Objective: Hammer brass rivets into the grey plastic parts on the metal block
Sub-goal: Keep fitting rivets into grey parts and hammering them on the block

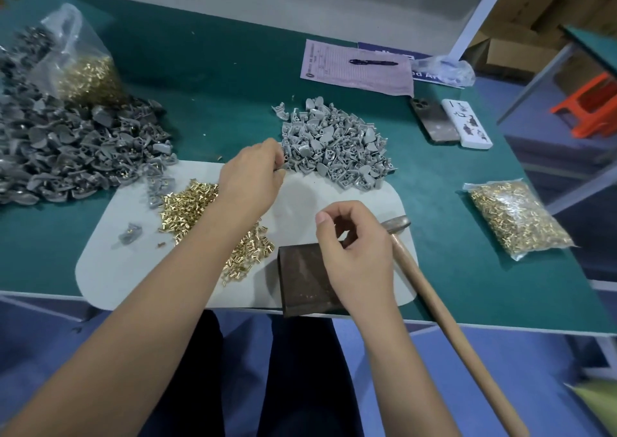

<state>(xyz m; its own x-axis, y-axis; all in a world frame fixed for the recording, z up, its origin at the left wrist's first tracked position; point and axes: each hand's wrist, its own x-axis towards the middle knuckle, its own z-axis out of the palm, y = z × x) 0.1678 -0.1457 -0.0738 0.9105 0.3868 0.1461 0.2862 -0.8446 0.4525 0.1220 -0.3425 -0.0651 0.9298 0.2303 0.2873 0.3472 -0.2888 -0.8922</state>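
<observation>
- Your right hand (357, 253) is nearest you, hovering over the far right corner of the metal block (305, 278); its fingers are curled with thumb and forefinger drawn close, and you cannot tell whether they pinch anything.
- The block sits at the near edge of the pale mat (110, 269) on the green desk (217, 69).
- The hammer (434, 289) lies just right of the block, head on the mat, wooden handle running off the desk toward you.
- Your left hand (253, 177) reaches to the near edge of the light grey plastic parts (337, 146), fingertips pinching a part.
- Loose brass rivets (190, 206) lie on the mat under your left forearm.
- A darker heap of grey parts (73, 149) lies far left; a bag of rivets (517, 217) lies right.
</observation>
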